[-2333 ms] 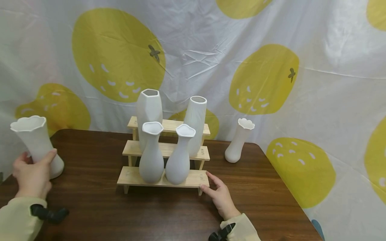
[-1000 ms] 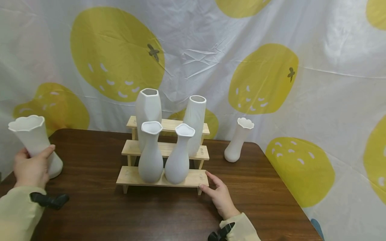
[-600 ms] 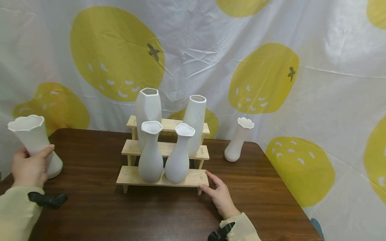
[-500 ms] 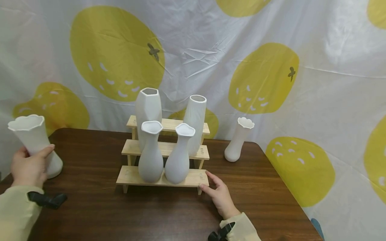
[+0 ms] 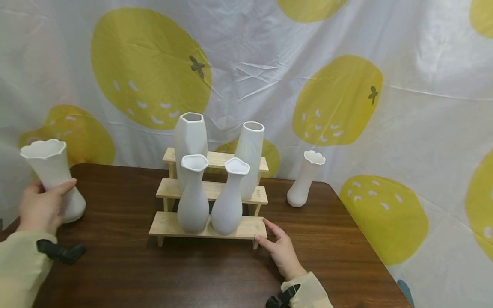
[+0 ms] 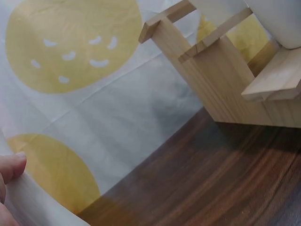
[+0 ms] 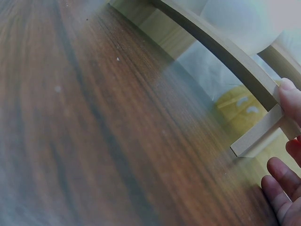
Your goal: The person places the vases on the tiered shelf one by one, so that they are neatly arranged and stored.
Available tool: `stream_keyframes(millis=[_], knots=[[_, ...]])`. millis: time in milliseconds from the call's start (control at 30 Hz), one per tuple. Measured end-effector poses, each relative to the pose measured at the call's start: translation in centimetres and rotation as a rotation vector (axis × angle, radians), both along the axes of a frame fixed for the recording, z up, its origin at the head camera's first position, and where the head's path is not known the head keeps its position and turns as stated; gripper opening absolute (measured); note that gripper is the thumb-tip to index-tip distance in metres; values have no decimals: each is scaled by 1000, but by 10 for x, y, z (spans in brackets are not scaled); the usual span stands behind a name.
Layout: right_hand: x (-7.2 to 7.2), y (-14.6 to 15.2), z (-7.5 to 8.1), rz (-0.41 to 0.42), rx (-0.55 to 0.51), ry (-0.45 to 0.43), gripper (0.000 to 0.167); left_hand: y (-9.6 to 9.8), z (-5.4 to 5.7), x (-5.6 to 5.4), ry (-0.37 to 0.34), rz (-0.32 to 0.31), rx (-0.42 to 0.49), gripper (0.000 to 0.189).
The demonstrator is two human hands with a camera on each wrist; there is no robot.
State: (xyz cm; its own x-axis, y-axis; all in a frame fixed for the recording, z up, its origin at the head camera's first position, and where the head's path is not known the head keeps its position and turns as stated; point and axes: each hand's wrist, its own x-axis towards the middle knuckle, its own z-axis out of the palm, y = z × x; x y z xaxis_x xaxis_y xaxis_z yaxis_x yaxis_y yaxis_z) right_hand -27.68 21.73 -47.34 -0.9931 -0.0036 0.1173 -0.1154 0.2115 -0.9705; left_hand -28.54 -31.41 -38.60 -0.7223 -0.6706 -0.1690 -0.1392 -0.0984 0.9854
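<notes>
At the far left my left hand [image 5: 40, 207] grips a white vase [image 5: 50, 167] with a wavy rim round its waist, the mouth leaning left. In the left wrist view the thumb [image 6: 13, 167] lies along the vase's side [image 6: 44, 207]. My right hand [image 5: 284, 252] pinches the right end of the lowest step of a three-tier wooden stand [image 5: 164, 224]. The right wrist view shows the thumb [image 7: 289, 96] at that board's front corner, the lower fingers curled beneath. Two bulbous white vases [image 5: 193, 205] stand on the lowest step.
Behind them on the stand are a faceted vase [image 5: 190, 139] and a cylindrical vase [image 5: 249, 158]. A slim vase with a scalloped rim [image 5: 304, 182] stands on the dark wood table [image 5: 185, 278] at right. A patterned curtain [image 5: 262, 55] hangs behind the table.
Over the last half second my left hand and its vase have shifted slightly right and up. My right hand keeps its place on the stand.
</notes>
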Motion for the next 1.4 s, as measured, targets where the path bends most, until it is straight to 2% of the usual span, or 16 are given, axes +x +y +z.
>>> stream_keyframes(millis=[100, 200, 267, 400, 467, 533, 633, 733, 1000, 1133, 1400], knots=[[0, 0, 0, -2, 6, 2, 63, 3, 4, -2, -14, -47, -59, 83], [0, 0, 0, -2, 7, 4, 63, 6, 8, -3, 9, -91, -72, 81], [0, 0, 0, -2, 6, 4, 63, 7, 11, -3, 30, -140, -71, 74], [1, 0, 1, 1, 4, 3, 63, 9, 17, -2, 69, -237, -64, 49], [2, 0, 2, 2, 4, 2, 63, 12, 22, -3, 74, -275, -75, 48], [2, -1, 2, 1, 6, 0, 63, 15, 27, -5, 84, -300, -86, 54], [2, -1, 3, 3, 10, 3, 63, 21, 34, -8, 95, -341, -85, 76], [2, -1, 3, 1, 7, 3, 63, 26, 42, -12, 103, -396, -87, 84], [1, 0, 1, 1, 12, 8, 62, 43, 67, -20, 116, -461, -164, 84], [0, 0, 0, 2, 5, 12, 62, 53, 82, -23, 116, -509, -170, 92], [1, -1, 0, 3, -8, 10, 63, 74, 109, -31, 135, -554, -191, 93]])
